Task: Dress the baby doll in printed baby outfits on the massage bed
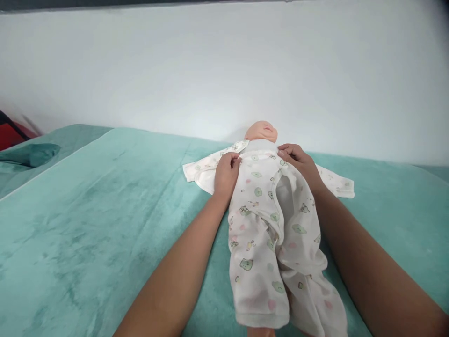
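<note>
A baby doll (261, 130) lies on its back, its head toward the wall. White baby trousers (257, 201) printed with green, pink and yellow figures cover it from chest to lower legs; an oval opening shows at the crotch. Under the doll a matching baby shirt (205, 164) is spread, one sleeve out to each side. My left hand (226, 175) pinches the left end of the trousers' waistband, thumb against fingers. At the opposite end, my right hand (300, 161) has its bent fingers closed on the waistband. The doll's arms are hidden.
A green plush cover (140, 210) lies beneath everything and reaches the white wall (210, 70) behind the doll's head. At the far left are a folded bit of green cloth (35, 154) and a red and black item (12, 133), cut off by the frame edge.
</note>
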A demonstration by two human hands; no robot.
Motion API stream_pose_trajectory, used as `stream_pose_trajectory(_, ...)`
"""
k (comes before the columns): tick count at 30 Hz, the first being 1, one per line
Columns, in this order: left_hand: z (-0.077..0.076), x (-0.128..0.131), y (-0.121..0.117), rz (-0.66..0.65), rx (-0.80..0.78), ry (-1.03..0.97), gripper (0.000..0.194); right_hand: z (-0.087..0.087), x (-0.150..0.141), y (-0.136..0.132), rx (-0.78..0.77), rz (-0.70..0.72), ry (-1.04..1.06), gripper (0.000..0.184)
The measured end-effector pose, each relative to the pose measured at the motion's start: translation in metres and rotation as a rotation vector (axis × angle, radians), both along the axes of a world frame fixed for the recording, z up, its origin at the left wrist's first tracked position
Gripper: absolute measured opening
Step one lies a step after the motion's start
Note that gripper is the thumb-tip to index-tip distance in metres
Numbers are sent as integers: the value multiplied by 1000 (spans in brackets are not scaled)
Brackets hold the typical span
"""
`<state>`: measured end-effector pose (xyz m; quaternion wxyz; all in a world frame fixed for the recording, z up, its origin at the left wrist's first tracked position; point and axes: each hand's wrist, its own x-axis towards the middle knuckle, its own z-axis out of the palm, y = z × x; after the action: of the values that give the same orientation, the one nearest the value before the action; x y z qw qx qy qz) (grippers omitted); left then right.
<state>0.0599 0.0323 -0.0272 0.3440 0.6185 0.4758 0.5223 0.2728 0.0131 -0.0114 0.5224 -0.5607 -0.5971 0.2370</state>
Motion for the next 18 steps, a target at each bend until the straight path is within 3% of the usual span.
stream_pose_trajectory(4, 4, -2, 0, -57, 85, 64, 9, 2, 3, -3, -10, 131, -4, 26)
stream_pose_trajectory(8, 9, -5, 0, -97, 52, 158, 13, 7, 1, -8, 4, 224, -12, 25)
stream_pose_trajectory(14, 21, -4, 4, -24, -47, 380, 14, 10, 0, -5, 30, 188, -88, 22)
stream_pose_trajectory(18, 25, 2, 17, 47, -51, 472, 12, 13, 2, 10, 23, 50, -232, 19)
